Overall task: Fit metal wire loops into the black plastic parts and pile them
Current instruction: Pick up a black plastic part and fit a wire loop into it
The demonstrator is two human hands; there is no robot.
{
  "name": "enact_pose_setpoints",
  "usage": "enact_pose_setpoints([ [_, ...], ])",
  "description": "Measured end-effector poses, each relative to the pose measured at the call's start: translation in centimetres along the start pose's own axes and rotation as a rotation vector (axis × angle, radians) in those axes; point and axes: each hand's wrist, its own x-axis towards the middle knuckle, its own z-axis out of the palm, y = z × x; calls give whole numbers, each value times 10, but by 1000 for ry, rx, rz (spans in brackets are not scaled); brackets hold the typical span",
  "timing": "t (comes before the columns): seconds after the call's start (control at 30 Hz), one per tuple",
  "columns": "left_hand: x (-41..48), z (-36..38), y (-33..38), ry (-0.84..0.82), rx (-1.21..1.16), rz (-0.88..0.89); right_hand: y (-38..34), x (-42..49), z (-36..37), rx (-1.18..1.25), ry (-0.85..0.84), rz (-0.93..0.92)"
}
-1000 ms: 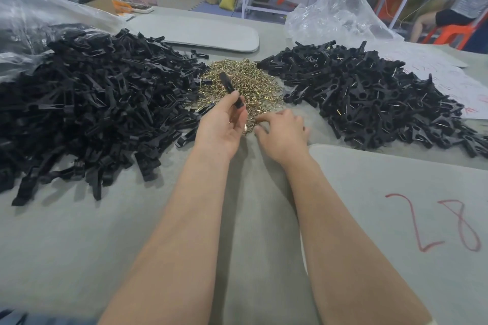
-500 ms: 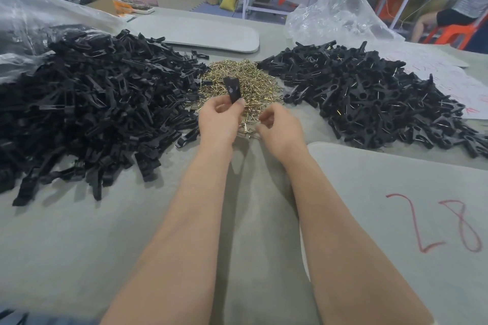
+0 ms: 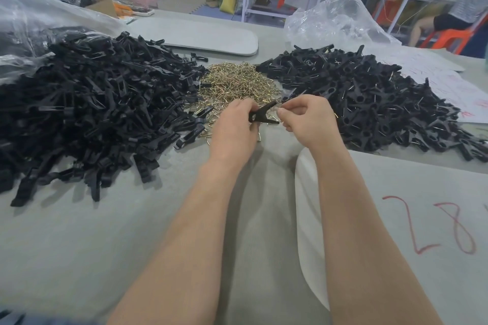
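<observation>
My left hand (image 3: 233, 128) grips a black plastic part (image 3: 261, 115) that lies sideways between both hands. My right hand (image 3: 307, 120) has thumb and forefinger pinched together at the part's right end; the wire loop there is too small to make out. Just behind the hands lies a heap of brass-coloured wire loops (image 3: 237, 84). A big pile of bare black parts (image 3: 87, 103) is on the left. A pile of black parts with wires fitted (image 3: 369, 97) is on the right.
A grey felt board (image 3: 409, 219) marked 28 in red lies under my right forearm. Another grey board (image 3: 200, 37) sits behind the piles. Clear plastic bags (image 3: 335, 21) lie at back right and far left. A person sits on an orange chair (image 3: 449, 37) at the far right.
My left hand has turned the black part from upright to sideways and lowered it. My right hand has lifted off the wire heap and closed in on the part's end.
</observation>
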Motion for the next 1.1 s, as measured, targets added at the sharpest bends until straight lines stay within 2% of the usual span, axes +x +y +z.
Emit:
enact_pose_setpoints([
  [0.57,0,-3,1,-112,32,103,2,0,-4,-51,-59,40],
  [0.6,0,-4,1,-135,14,100,1,-1,-6,18,-95,57],
  [0.73,-2,-12,4,-225,-194,58,1,-4,-18,649,-319,242],
  [0.77,-3,-13,6,-226,-240,53,2,-5,-21,723,-366,292],
  [0.87,-5,-15,10,-197,-333,51,7,-7,-21,736,-530,427],
  [0.93,-6,-16,10,-173,-333,82,8,-10,-17,713,-650,452],
  [1.0,-6,-16,9,-137,-267,147,7,-10,-14,732,-677,442],
  [1.1,-4,-15,9,-99,-213,198,5,-9,-11,726,-633,403],
])
